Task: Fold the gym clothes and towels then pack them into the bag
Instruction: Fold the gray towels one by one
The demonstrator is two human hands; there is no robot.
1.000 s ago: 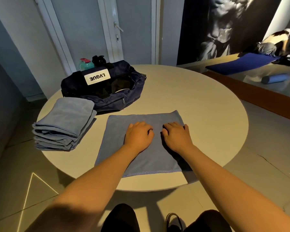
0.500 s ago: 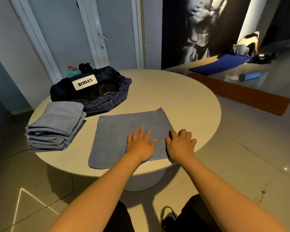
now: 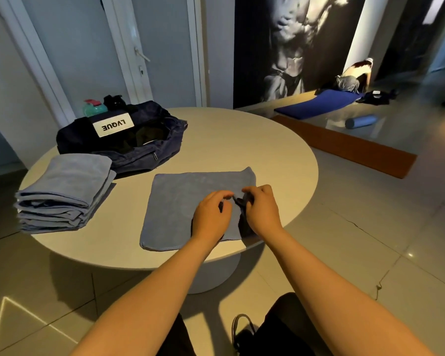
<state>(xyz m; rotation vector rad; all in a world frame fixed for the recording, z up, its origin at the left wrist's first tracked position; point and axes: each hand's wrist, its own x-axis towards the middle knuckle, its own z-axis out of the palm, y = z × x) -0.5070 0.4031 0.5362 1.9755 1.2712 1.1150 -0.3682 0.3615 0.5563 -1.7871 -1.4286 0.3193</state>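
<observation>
Spread towel (image 3: 180, 201): lies flat on the near side of the round table (image 3: 242, 150), its near edge at the rim.
Left hand (image 3: 212, 217): over the towel's right half, fingers curled down toward the cloth; I cannot tell whether it has hold of any.
Right hand (image 3: 261, 211): just beside the left, fingers curled at a dark crease (fold or shadow, unclear); I cannot tell whether it grips.
Folded towels (image 3: 64, 191): stacked at the table's left edge.
Bag (image 3: 129, 142): navy, unzipped, just behind the stack.
Teal bottle (image 3: 94, 109): behind the bag.
</observation>
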